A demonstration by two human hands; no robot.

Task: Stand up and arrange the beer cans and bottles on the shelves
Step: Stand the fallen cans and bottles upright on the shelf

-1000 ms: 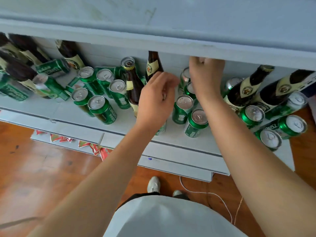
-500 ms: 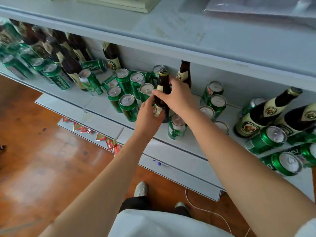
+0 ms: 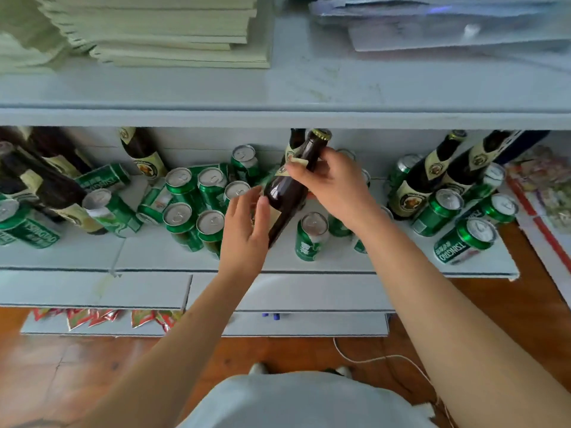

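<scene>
My right hand [image 3: 332,183] grips a brown beer bottle [image 3: 289,186] by its shoulder and holds it tilted above the middle shelf [image 3: 340,257]. My left hand [image 3: 247,230] is beside the bottle's lower body, fingers straight, touching it. Several green cans stand upright just left of the bottle, one of them [image 3: 182,220] near the front. A single green can [image 3: 310,234] stands under my right wrist. More brown bottles [image 3: 423,177] and green cans [image 3: 463,239] crowd the right end; others lie or lean at the left [image 3: 58,193].
The upper shelf [image 3: 293,88] carries a pile of pale green paper [image 3: 173,29] and clear plastic sleeves [image 3: 448,23]. Lower shelves jut out below, with red snack packets [image 3: 92,316] at the left. A white cable [image 3: 386,359] lies on the wooden floor.
My right hand has lifted the brown bottle off the shelf and tipped it. My left hand has let go of the bottle's side and opened beside it. The view has tilted upward.
</scene>
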